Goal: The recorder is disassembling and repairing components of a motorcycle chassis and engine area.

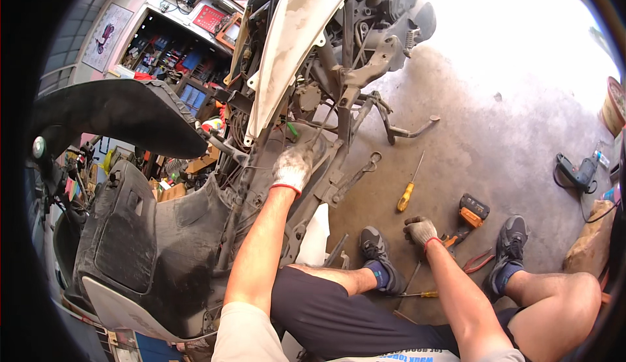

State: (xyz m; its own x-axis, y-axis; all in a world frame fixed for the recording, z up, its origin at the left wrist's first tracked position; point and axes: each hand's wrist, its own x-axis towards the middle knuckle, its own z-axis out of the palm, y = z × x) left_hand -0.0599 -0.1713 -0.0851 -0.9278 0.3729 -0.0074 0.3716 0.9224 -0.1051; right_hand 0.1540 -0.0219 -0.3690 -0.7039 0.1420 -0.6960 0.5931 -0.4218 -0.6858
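Note:
My left hand (293, 165), in a grimy white glove with a red cuff, is at the scooter's exposed frame (321, 166), its fingers curled among cables and thin rods, around something I cannot make out. A green part (291, 129) shows just beyond it. Below the white body panel (285, 49) sits a dusty round part (308, 98). My right hand (420, 231), also gloved, is low over the floor with curled fingers; what they hold, if anything, is unclear. Near it lie a yellow screwdriver (407, 194), an orange-and-black cordless tool (474, 211) and red-handled pliers (478, 264).
A black seat (117, 109) and dusty scooter bodywork (124, 218) fill the left, before cluttered shelves (179, 49). A stand (411, 127) juts over the concrete floor (508, 134). At right are a corded drill (575, 173) and a sack (587, 245). My legs frame the lower tools.

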